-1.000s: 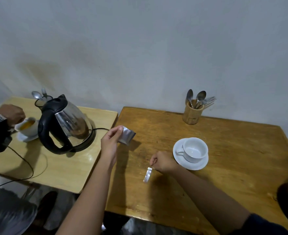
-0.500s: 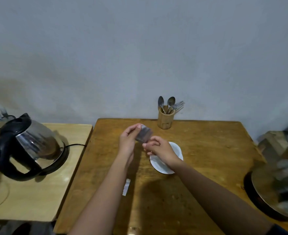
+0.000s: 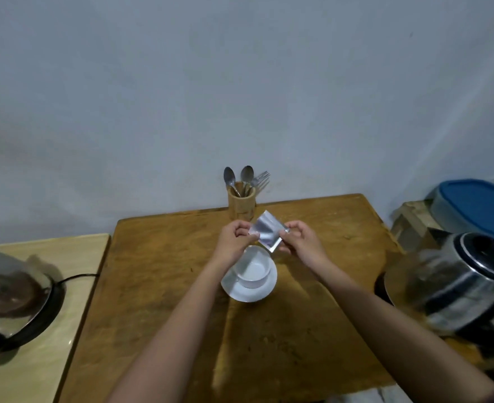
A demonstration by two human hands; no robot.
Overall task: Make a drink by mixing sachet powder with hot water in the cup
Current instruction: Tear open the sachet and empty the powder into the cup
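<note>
A silver foil sachet [image 3: 266, 230] is held in the air between both hands, just beyond and above a white cup [image 3: 253, 267]. My left hand [image 3: 235, 238] pinches its left corner and my right hand [image 3: 299, 239] pinches its right corner. The cup looks empty and stands on a white saucer [image 3: 264, 290] in the middle of the brown wooden table [image 3: 158, 286]. A steel electric kettle [image 3: 461, 283] sits at the table's right edge, blurred.
A wooden holder [image 3: 241, 206] with spoons and a fork stands at the table's far edge by the wall. On the lighter table [image 3: 74, 257] to the left, a second kettle [image 3: 10, 295] sits with its cord. A blue-lidded container [image 3: 478, 206] is far right.
The view has swung right. My right hand left the torn strip on the table and joined the left on the sachet, which now hangs over the cup. The right kettle has come into view.
</note>
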